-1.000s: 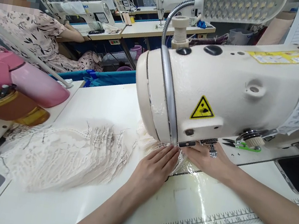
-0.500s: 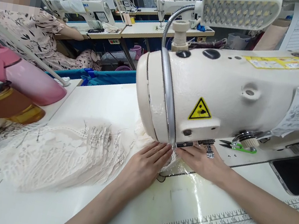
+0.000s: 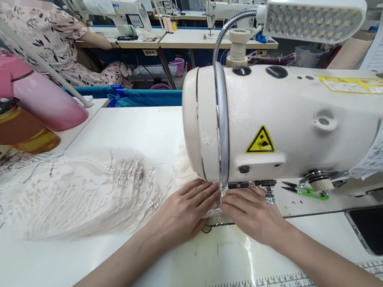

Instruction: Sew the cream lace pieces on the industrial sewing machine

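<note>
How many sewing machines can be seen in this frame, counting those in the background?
3 clearly. The nearest sewing machine fills the right, above both hands. A second machine stands upper left beside a seated person. A third machine sits top centre. More may be hidden behind.

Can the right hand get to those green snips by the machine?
Probably yes: the right hand lies flat on lace, and the snips sit just beyond on bare table, nothing between.

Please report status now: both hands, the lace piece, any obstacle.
Left hand and right hand flat on lace piece under sewing machine head. Lace stack lies left. Machine head hides the needle area.
</note>
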{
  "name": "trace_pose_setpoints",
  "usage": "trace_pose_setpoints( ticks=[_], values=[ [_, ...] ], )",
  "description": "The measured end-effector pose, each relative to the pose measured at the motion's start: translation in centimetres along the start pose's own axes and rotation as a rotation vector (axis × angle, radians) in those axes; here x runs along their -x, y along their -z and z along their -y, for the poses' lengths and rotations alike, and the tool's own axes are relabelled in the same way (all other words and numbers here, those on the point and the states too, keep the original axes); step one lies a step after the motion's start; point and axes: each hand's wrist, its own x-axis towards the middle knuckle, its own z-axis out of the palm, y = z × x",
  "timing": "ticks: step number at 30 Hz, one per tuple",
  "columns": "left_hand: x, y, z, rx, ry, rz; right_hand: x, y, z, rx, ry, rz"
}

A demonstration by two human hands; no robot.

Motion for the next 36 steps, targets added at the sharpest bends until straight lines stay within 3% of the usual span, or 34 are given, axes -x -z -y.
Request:
trace_pose_setpoints(
  ticks=[20, 30, 36],
  values=[
    [-0.7, 0.0, -1.2, -0.066, 0.106, -0.070, 0.0, 0.3, -0.4, 0.028, -0.025, 0.025],
    [-0.9, -0.8, -2.4, -0.109, 0.151, -0.103, -0.3, 0.9, -0.6, 0.210, -0.051, -0.086],
    [-0.9, -1.0, -2.7, -0.133, 0.170, -0.110, -0.3, 1.6, -0.9, 0.243, -0.073, 0.004]
  ],
)
